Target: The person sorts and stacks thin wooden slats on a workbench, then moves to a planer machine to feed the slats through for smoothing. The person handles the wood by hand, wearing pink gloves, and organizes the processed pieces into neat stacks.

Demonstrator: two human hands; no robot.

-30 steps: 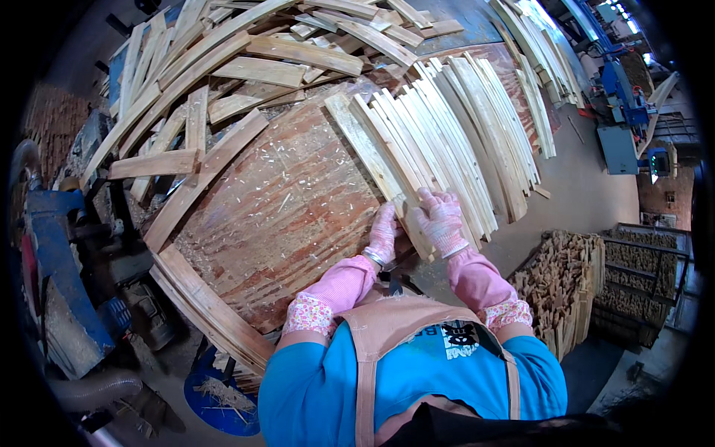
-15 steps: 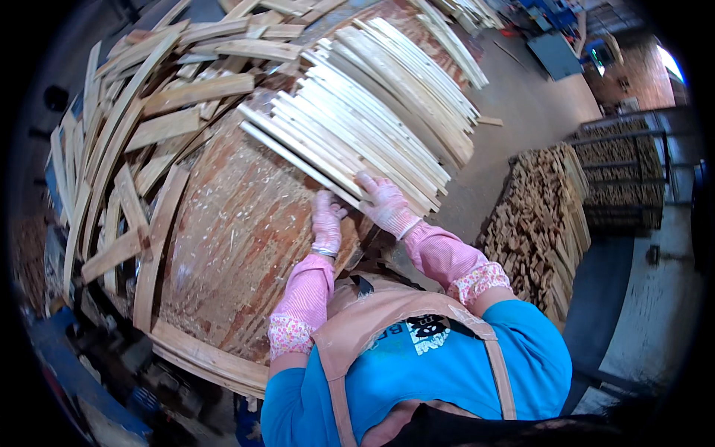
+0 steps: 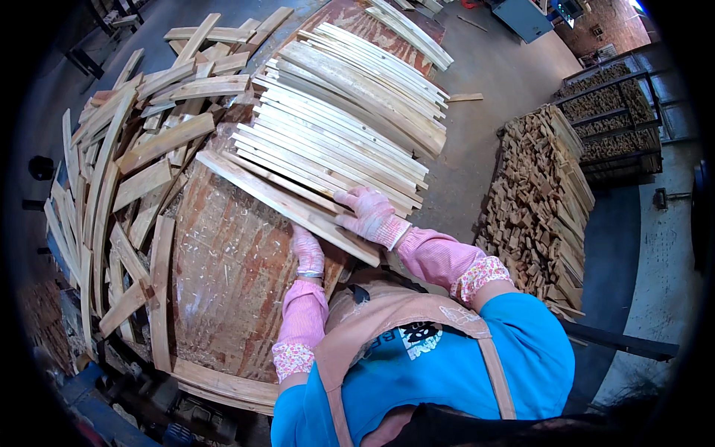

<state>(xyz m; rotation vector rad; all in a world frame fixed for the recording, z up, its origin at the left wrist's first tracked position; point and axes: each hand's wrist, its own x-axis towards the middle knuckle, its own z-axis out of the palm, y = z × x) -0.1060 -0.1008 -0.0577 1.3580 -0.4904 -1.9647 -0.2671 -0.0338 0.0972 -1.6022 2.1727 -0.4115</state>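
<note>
A wooden board [image 3: 272, 200] lies at the near side of a row of pale wooden strips [image 3: 335, 153], its broad face turned up. My left hand [image 3: 307, 252], in a pale pinkish work glove, holds the board's near long edge; its fingertips are hidden beneath the wood. Near the board's right end, my right hand [image 3: 370, 216], gloved alike, grips the far edge, thumb on the face and fingers over toward the neighbouring strip. The strips lie side by side on a worn, reddish-brown wooden tabletop [image 3: 231, 283] scattered with shavings.
A jumbled heap of boards [image 3: 149, 164] covers the table's left side. Stacked wood pieces [image 3: 532, 194] stand at the right, with a black metal rack [image 3: 618, 112] of more wood behind. A blue-grey machine cabinet [image 3: 523, 18] is at the far right.
The near piece at my hands showed a narrow edge before; now a broad board face shows there. Both hands have shifted slightly left and nearer, and the whole view has shifted.
</note>
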